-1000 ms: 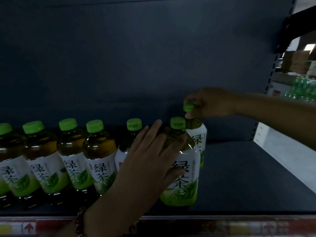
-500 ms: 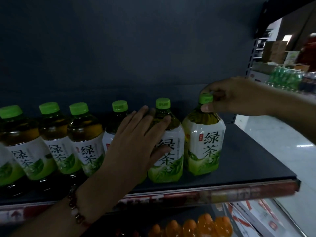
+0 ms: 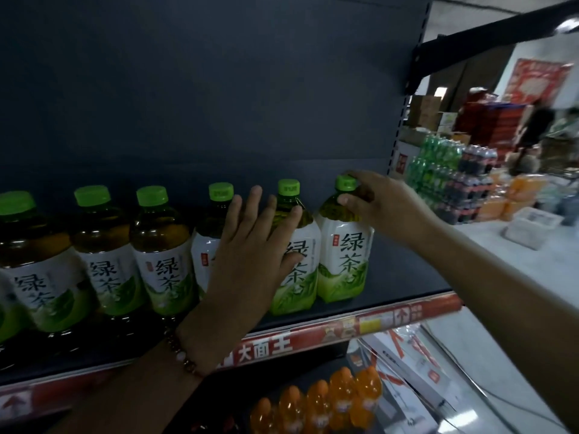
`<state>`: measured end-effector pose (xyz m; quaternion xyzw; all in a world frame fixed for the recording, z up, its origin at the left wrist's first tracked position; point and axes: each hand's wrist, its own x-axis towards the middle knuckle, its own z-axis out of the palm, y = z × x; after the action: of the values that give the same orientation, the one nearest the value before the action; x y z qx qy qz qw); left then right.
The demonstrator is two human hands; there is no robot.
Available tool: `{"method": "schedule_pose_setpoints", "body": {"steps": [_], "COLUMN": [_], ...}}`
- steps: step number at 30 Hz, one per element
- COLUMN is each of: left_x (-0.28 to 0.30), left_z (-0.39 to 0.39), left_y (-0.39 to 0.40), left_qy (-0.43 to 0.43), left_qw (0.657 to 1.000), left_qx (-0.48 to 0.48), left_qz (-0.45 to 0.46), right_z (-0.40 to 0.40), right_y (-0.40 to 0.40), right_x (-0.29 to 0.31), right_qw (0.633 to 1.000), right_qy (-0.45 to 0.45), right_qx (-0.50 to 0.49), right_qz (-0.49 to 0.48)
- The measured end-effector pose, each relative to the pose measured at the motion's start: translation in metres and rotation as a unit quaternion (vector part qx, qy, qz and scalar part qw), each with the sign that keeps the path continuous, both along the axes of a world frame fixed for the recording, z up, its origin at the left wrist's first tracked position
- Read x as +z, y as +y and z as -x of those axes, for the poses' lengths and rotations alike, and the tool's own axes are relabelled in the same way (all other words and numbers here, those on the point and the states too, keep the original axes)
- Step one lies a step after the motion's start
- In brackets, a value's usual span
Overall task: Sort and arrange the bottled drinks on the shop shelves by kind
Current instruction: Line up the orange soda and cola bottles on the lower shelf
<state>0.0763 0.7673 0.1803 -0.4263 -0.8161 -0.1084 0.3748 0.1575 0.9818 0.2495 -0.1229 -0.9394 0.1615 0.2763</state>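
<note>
A row of green tea bottles with green caps stands on the dark shelf (image 3: 394,277). The rightmost bottle (image 3: 343,261) stands upright at the row's end; my right hand (image 3: 379,205) holds it by the neck just under the cap. My left hand (image 3: 250,258) lies with spread straight fingers against the second bottle from the right (image 3: 297,277) and partly hides the bottle to its left (image 3: 208,242). More bottles (image 3: 163,258) of the same kind run off to the left.
The shelf's red price strip (image 3: 344,330) runs along the front edge. Orange drink bottles (image 3: 316,405) stand on the shelf below. To the right is an aisle with stacked packs of green and dark bottles (image 3: 451,177) and boxes.
The rightmost bottle came forward from the back into line with the front row. The view swung right and down. My left hand stayed flat on its bottle.
</note>
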Motion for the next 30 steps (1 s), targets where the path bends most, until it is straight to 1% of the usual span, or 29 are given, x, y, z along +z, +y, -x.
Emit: {"method": "schedule_pose_setpoints", "body": {"steps": [3,5,8,10,12,14,17,19,20,23,24,26,27,30], "left_x": [-0.001,0.0,-0.003,-0.013,-0.036,-0.076,-0.154,-0.2,-0.219,-0.278,-0.298,-0.338,-0.358,-0.41], "left_z": [-0.002,-0.007,-0.023,-0.041,-0.065,-0.093,-0.13,-0.151,-0.16,-0.166,-0.161,-0.141,-0.127,-0.086], "left_y": [0.002,0.002,0.002,0.001,-0.001,-0.003,0.004,0.02,0.032,0.071,0.085,0.116,0.131,0.172], "left_qy": [0.004,0.01,0.026,0.031,0.003,-0.053,-0.186,-0.285,-0.321,-0.377,-0.382,-0.357,-0.333,-0.248], "left_qw": [1.0,1.0,0.998,0.997,0.997,0.995,0.98,0.957,0.945,0.92,0.916,0.923,0.931,0.945], "left_qx": [0.006,0.016,0.017,-0.007,-0.041,-0.069,-0.071,-0.037,-0.013,0.032,0.042,0.06,0.071,0.107], "left_qz": [-0.011,-0.021,-0.047,-0.066,-0.071,-0.053,0.01,0.046,0.059,0.102,0.117,0.131,0.135,0.182], "right_z": [-0.001,-0.005,-0.026,-0.049,-0.076,-0.106,-0.147,-0.165,-0.171,-0.172,-0.168,-0.152,-0.142,-0.109], "right_y": [-0.008,-0.016,-0.033,-0.04,-0.039,-0.032,-0.012,0.008,0.02,0.055,0.068,0.089,0.099,0.123], "right_x": [-0.01,-0.017,-0.026,-0.038,-0.06,-0.092,-0.157,-0.201,-0.225,-0.298,-0.325,-0.381,-0.407,-0.48], "right_qw": [0.999,0.999,0.999,0.995,0.981,0.975,0.975,0.973,0.971,0.964,0.962,0.96,0.962,0.972], "right_qy": [0.029,0.03,0.013,0.011,0.001,-0.027,-0.096,-0.164,-0.19,-0.256,-0.268,-0.28,-0.271,-0.191], "right_qx": [-0.027,-0.043,-0.019,0.019,0.051,0.074,0.095,0.088,0.082,0.05,0.039,0.017,0.01,-0.007], "right_qz": [0.013,0.003,-0.029,-0.099,-0.189,-0.208,-0.175,-0.14,-0.118,-0.06,-0.039,0.015,0.044,0.137]}}
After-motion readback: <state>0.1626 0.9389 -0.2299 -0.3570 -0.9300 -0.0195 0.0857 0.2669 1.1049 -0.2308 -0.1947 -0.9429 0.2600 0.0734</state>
